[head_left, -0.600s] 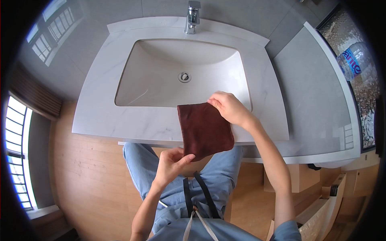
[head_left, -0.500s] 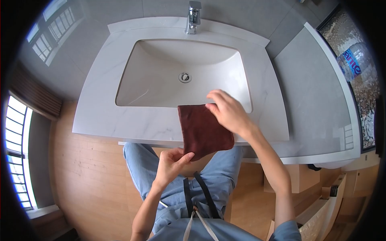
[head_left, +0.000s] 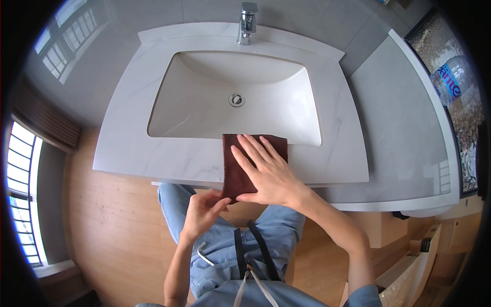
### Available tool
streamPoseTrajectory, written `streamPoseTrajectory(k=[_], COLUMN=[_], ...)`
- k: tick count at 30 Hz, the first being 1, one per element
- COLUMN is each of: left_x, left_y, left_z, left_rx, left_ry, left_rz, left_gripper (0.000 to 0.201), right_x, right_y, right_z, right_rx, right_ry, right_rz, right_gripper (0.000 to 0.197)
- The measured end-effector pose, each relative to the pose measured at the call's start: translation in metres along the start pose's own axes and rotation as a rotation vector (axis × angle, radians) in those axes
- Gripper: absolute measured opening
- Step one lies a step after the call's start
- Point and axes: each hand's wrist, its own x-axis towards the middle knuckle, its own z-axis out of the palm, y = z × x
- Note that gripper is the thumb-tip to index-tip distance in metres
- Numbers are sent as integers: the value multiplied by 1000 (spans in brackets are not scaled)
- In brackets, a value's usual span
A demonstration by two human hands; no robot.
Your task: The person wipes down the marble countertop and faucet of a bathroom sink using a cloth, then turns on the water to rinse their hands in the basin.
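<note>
Cloth [head_left: 231, 171]: as it overhangs the counter [head_left: 169, 158], barely longer axis aims at basin [head_left: 199, 115]!
Left fingers [head_left: 221, 205]: pinching near corner!
Right fingers [head_left: 243, 160]: spread atop!

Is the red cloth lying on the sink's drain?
No, the dark red cloth lies across the front of the white counter, under the flat right hand, while the left hand pinches its near left corner.
</note>
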Motion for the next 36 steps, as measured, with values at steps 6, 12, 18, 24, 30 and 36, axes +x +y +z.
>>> streamPoseTrajectory(k=[6,12,18,24,30,36], left_x=[-9,-22,-41,-55,-57,-49], left_y=[-12,-40,-78,-88,-91,-102], left_z=[-32,-86,-101,-97,-103,-108], left_rx=[-84,-228,-203,-171,-171,-161], left_ry=[186,378,497,524,544,543], left_rz=[18,-29,-268,-301,-322,-352], left_gripper=[12,15,18,16,15,14], right_x=[38,93,140,112,25,-96], right_y=[-22,-62,-96,-74,-11,74], right_z=[19,44,77,53,11,-36], right_rx=[-21,-115,-170,-28,-88,-134], right_ry=[50,122,236,189,14,-46], right_rz=[-44,-3,9,-51,18,165], right_gripper=[120,107,97,101,110,117])
